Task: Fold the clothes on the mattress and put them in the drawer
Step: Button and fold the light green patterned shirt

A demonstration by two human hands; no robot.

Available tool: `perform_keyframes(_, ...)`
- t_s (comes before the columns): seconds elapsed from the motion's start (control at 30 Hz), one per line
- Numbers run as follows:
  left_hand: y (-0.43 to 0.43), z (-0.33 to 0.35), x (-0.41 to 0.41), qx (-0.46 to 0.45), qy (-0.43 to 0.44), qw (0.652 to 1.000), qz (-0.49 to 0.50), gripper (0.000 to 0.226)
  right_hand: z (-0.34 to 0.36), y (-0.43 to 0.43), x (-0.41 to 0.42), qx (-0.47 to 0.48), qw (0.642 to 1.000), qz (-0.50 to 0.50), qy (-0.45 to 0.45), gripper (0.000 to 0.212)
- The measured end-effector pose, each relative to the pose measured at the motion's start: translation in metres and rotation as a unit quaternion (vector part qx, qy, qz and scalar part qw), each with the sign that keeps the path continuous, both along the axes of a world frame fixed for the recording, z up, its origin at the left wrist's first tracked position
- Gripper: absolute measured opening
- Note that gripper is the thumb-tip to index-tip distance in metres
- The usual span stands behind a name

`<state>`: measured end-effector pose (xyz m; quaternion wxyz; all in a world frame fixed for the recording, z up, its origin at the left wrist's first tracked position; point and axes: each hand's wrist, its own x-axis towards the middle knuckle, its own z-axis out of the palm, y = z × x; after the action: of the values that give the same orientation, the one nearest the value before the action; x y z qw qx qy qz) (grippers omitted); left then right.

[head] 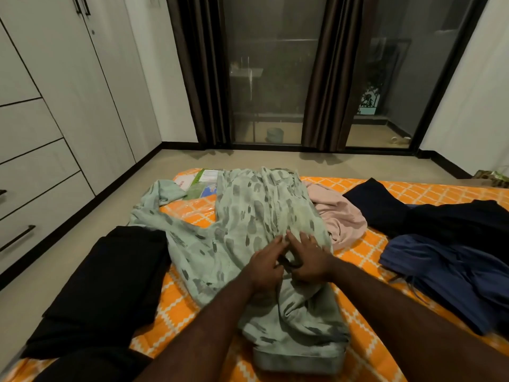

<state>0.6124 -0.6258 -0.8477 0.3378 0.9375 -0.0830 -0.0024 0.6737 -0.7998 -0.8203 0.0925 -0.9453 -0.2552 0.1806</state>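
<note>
A mint-green garment with grey blotches (248, 210) lies spread along the middle of the orange patterned mattress (192, 216), with one sleeve trailing off the left edge. My left hand (265, 261) and my right hand (308, 257) rest side by side on its middle, fingers stretched flat on the cloth. A small dark bit of cord shows between the two hands. A black folded garment (110, 279) lies at the mattress's left edge. To the right are a pink garment (341, 219), a black garment (454, 219) and a navy-blue garment (446, 274) with a drawstring.
A wardrobe with drawers (35, 172) stands along the left wall, its drawers closed. A plastic packet with papers (203, 180) lies at the mattress's far left corner. Beige floor runs between mattress and wardrobe. Dark curtains and glass doors (275, 78) are ahead.
</note>
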Motion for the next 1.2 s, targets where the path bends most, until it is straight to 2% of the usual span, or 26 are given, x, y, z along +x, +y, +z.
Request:
perform_keyframes(0.1,0.008,0.012,-0.008,-0.050,-0.043,0.992,0.110,0.062,0.004,0.008,-0.009,0.011,1.000,-0.003,-0.016,0.115)
perform_keyframes(0.17,0.015,0.021,-0.015,-0.050,-0.033,0.985,0.160,0.059,0.001,0.014,-0.023,-0.004,1.000,-0.004,-0.022,0.128)
perform_keyframes(0.3,0.042,0.032,-0.040,0.060,-0.010,0.971,0.230,0.058,0.000,0.030,-0.048,-0.057,0.998,-0.002,-0.033,0.138)
perform_keyframes(0.4,0.056,0.035,-0.066,0.128,-0.015,0.937,0.325,0.051,0.004,0.040,-0.056,-0.105,0.994,-0.016,-0.010,0.133)
perform_keyframes(0.53,0.058,0.032,-0.097,0.072,0.068,0.898,0.429,0.050,0.007,0.042,-0.056,-0.118,0.992,0.011,0.039,0.115)
perform_keyframes(0.63,0.059,0.026,-0.103,-0.033,0.114,0.877,0.466,0.043,0.007,0.037,-0.061,-0.149,0.987,0.049,0.029,0.103)
perform_keyframes(0.73,0.065,0.019,-0.104,-0.088,0.128,0.870,0.468,0.036,0.003,0.029,-0.069,-0.156,0.986,0.066,-0.004,0.097)
perform_keyframes(0.9,0.075,0.013,-0.102,0.010,0.099,0.899,0.426,0.040,-0.001,0.019,-0.080,-0.152,0.982,0.079,-0.083,0.092)
perform_keyframes(1.07,0.080,0.009,-0.105,0.009,0.067,0.896,0.438,0.046,0.000,0.005,-0.071,-0.158,0.981,0.056,-0.097,0.078)
perform_keyframes(1.13,0.080,0.007,-0.106,-0.011,0.046,0.907,0.418,0.058,0.003,0.007,-0.070,-0.152,0.984,0.070,-0.059,0.090)
perform_keyframes(1.2,0.075,0.008,-0.105,-0.050,0.010,0.924,0.380,0.073,0.003,0.014,-0.069,-0.122,0.989,0.078,-0.006,0.112)
